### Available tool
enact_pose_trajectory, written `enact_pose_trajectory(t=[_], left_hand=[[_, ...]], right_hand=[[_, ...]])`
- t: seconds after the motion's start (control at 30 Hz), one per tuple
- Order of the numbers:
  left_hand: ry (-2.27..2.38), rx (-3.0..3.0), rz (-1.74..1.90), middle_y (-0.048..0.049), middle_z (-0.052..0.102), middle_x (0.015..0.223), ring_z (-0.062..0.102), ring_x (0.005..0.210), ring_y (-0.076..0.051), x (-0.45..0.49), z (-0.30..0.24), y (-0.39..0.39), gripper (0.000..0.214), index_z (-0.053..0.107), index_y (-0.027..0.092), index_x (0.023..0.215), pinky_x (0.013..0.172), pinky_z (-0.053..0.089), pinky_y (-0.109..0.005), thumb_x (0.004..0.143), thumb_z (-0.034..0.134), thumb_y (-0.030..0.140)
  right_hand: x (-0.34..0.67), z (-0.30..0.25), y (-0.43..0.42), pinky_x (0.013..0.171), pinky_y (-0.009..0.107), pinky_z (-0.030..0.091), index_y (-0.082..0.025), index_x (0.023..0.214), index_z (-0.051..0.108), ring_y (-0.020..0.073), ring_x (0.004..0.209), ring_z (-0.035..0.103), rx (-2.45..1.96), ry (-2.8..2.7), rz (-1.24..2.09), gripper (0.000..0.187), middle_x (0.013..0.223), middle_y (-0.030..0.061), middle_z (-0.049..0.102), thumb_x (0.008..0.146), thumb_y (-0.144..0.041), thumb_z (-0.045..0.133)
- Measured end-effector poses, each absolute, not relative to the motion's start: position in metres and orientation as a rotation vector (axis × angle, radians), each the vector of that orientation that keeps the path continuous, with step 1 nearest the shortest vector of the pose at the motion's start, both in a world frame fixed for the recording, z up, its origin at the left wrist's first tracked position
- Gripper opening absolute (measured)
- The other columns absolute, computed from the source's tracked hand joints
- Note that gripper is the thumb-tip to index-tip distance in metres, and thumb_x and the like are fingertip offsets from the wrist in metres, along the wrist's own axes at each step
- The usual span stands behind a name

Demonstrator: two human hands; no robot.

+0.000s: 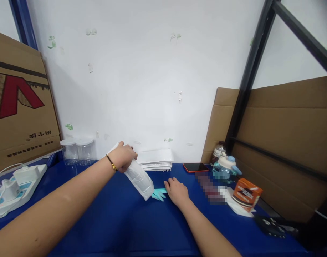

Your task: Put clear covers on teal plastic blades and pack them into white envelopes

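Observation:
My left hand is closed around a long white pouch and holds it tilted, its lower end close to the blue tabletop. A thin bracelet sits on that wrist. My right hand rests on the table with its fingers curled over the end of a small teal item, which lies flat right under the pouch's lower end. How firmly the right fingers grip it is unclear.
A stack of white pouches lies against the wall. Two clear jars stand at the left, with a white power strip and a cardboard box. At the right are a phone, a blue bottle, an orange box and cardboard sheets.

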State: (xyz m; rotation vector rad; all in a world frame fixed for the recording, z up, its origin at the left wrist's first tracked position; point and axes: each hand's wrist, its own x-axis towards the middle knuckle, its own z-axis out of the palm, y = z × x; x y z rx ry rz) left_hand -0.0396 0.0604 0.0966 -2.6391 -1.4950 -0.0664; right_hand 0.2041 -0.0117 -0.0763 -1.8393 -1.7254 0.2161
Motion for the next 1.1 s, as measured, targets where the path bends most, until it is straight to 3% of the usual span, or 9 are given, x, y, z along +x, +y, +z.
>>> enact_pose_trajectory(t=[0.07, 0.23, 0.63, 0.83, 0.97, 1.03, 1.1], left_hand=[[-1.476, -2.580, 0.008, -0.0044, 0.061, 0.081, 0.047, 0.101, -0.034, -0.039, 0.102, 0.060, 0.044, 0.068, 0.024, 0.069, 0.093, 0.012, -0.054, 0.031, 0.078, 0.004], [-1.400, -2.331, 0.357, -0.0075, 0.062, 0.094, 0.048, 0.096, -0.032, -0.038, 0.125, 0.047, 0.068, 0.068, 0.027, 0.085, 0.089, 0.019, -0.052, 0.024, 0.076, 0.000], [-1.369, -2.187, 0.282, -0.0083, 0.062, 0.094, 0.048, 0.095, -0.029, -0.059, 0.146, 0.040, 0.063, 0.066, 0.028, 0.090, 0.088, 0.021, -0.050, 0.032, 0.078, 0.007], [-1.496, -2.179, 0.308, -0.0083, 0.061, 0.099, 0.048, 0.097, -0.030, -0.067, 0.149, 0.039, 0.071, 0.066, 0.028, 0.095, 0.091, 0.018, -0.050, 0.029, 0.078, 0.007], [-1.495, -2.195, 0.332, -0.0103, 0.061, 0.101, 0.048, 0.097, -0.031, -0.065, 0.149, 0.038, 0.071, 0.065, 0.026, 0.098, 0.090, 0.020, -0.050, 0.031, 0.076, 0.005], [-1.507, -2.218, 0.313, -0.0107, 0.061, 0.100, 0.048, 0.098, -0.031, -0.061, 0.148, 0.037, 0.071, 0.065, 0.026, 0.097, 0.090, 0.019, -0.051, 0.030, 0.075, 0.003], [-1.536, -2.234, 0.296, -0.0099, 0.061, 0.098, 0.048, 0.098, -0.032, -0.061, 0.148, 0.037, 0.072, 0.066, 0.026, 0.096, 0.090, 0.018, -0.052, 0.028, 0.074, 0.003]], right_hand=[[0.205, -0.073, -0.014, 0.069, 0.035, 0.039, -0.020, 0.081, 0.061, 0.0226, 0.075, 0.061, -1.880, -1.784, 0.173, 0.034, 0.090, 0.0090, 0.060, 0.089, -0.045, 0.039], [0.206, -0.067, -0.017, 0.064, 0.029, 0.038, -0.019, 0.086, 0.060, 0.0198, 0.076, 0.061, -1.982, -1.885, 0.106, 0.041, 0.093, 0.0078, 0.059, 0.092, -0.045, 0.029], [0.204, -0.066, -0.019, 0.062, 0.028, 0.036, -0.020, 0.092, 0.059, 0.0183, 0.075, 0.058, -1.973, -1.928, 0.066, 0.038, 0.097, 0.0080, 0.057, 0.092, -0.044, 0.030], [0.204, -0.059, -0.024, 0.079, 0.036, 0.034, -0.020, 0.090, 0.064, 0.0263, 0.098, 0.047, -1.846, -1.961, -0.074, 0.040, 0.097, 0.0109, 0.058, 0.087, -0.051, 0.038], [0.177, -0.049, -0.022, 0.087, 0.036, 0.032, -0.026, 0.111, 0.057, 0.0241, 0.105, 0.044, -1.531, -2.146, 0.097, 0.045, 0.109, 0.0061, 0.055, 0.078, -0.057, 0.052], [0.156, -0.046, -0.014, 0.088, 0.035, 0.031, -0.027, 0.113, 0.056, 0.0237, 0.107, 0.043, -1.422, -2.243, 0.158, 0.050, 0.111, 0.0050, 0.054, 0.074, -0.058, 0.057], [0.137, -0.047, -0.005, 0.087, 0.035, 0.032, -0.024, 0.106, 0.059, 0.0238, 0.106, 0.043, -1.421, -2.292, 0.119, 0.041, 0.110, 0.0058, 0.055, 0.075, -0.050, 0.060]])
